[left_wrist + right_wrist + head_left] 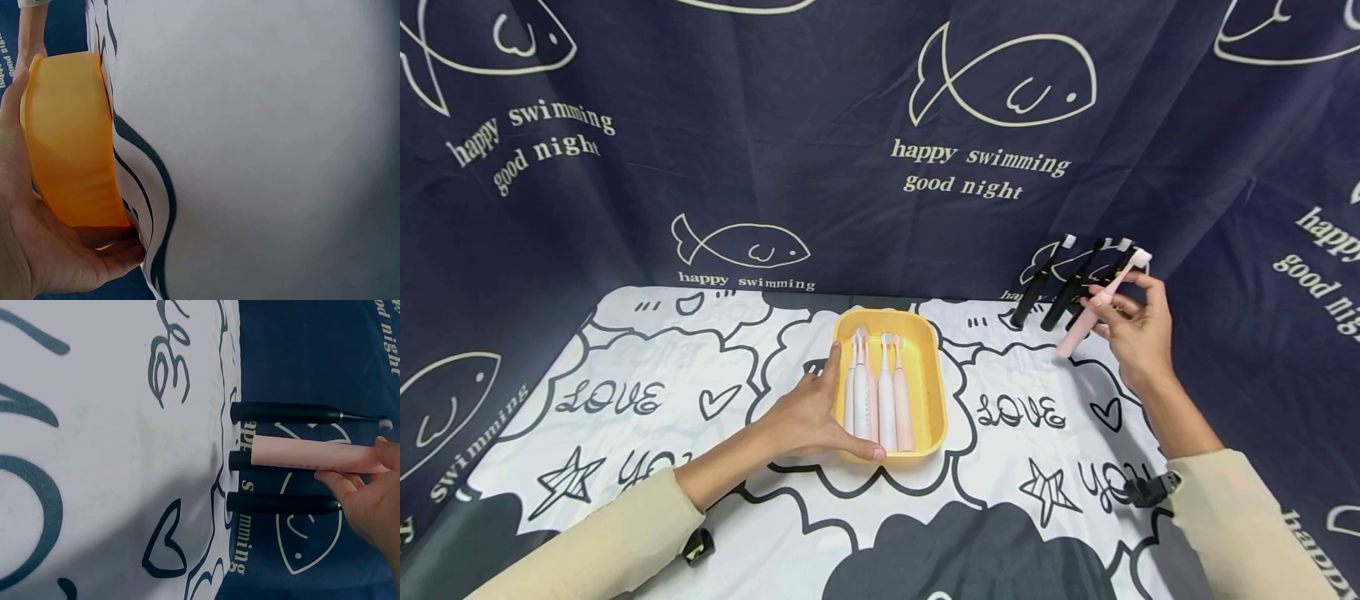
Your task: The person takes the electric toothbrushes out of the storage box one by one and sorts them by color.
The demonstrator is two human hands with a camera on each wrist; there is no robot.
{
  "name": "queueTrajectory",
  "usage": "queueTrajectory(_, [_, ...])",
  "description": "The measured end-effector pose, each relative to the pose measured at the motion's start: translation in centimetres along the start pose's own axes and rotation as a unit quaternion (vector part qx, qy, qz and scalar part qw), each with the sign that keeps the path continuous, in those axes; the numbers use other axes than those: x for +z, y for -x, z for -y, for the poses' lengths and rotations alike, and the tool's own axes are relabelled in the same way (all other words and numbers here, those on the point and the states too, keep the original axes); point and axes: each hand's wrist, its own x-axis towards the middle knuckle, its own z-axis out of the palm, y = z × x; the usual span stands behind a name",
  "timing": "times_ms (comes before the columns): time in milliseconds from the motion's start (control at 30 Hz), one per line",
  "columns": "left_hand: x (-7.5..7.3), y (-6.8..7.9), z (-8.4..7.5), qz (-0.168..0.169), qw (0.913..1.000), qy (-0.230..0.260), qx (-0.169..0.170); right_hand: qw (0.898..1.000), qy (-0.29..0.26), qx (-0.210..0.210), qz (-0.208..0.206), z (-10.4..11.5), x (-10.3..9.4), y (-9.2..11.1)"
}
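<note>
My left hand [808,412] holds the yellow tray [934,400] at its near left corner, thumb along the front rim and fingers against the left side. In the left wrist view the hand [50,244] wraps the corner of the tray wall [72,137]. Inside the tray, several white electric toothbrushes [886,408] and pink ones [902,408] lie side by side, heads away from me. At the back right, my right hand [1138,329] pinches a pink electric toothbrush [1078,332] near its upper end, tilted and raised. The handle [306,452] shows in the right wrist view.
Three black electric toothbrushes [1033,296] stand upright on the table's back right, the right one partly behind my hand. A white cloth with dark drawings [685,400] covers the table. Dark blue fish-print fabric [850,125] hangs behind and at both sides.
</note>
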Motion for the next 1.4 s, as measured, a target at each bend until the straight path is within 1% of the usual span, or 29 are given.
queueTrajectory(233, [0.0,0.0,0.0,0.000,1.0000,0.000,0.003,0.999,0.002,0.017,-0.038,-0.6,-0.7,-0.7])
queueTrajectory(533, [0.0,-0.1,0.0,-0.001,1.0000,-0.002,0.006,0.997,0.007,0.038,-0.071,-1.3,-1.7,-1.4])
queueTrajectory(767, [0.0,-0.1,0.2,0.000,1.0000,0.003,0.008,0.995,0.013,0.053,-0.087,-1.7,-2.3,-1.8])
queueTrajectory(1000, [0.0,0.0,0.1,-0.001,1.0000,0.002,0.005,0.993,0.023,0.056,-0.100,-1.8,-2.6,-2.2])
queueTrajectory(1267, [0.1,-0.1,0.2,-0.002,1.0000,0.002,0.007,0.991,0.047,0.066,-0.106,-1.6,-3.0,-2.2])
queueTrajectory(1400, [0.0,-0.1,0.2,-0.001,1.0000,0.002,0.005,0.989,0.060,0.071,-0.117,-1.7,-3.1,-2.2])
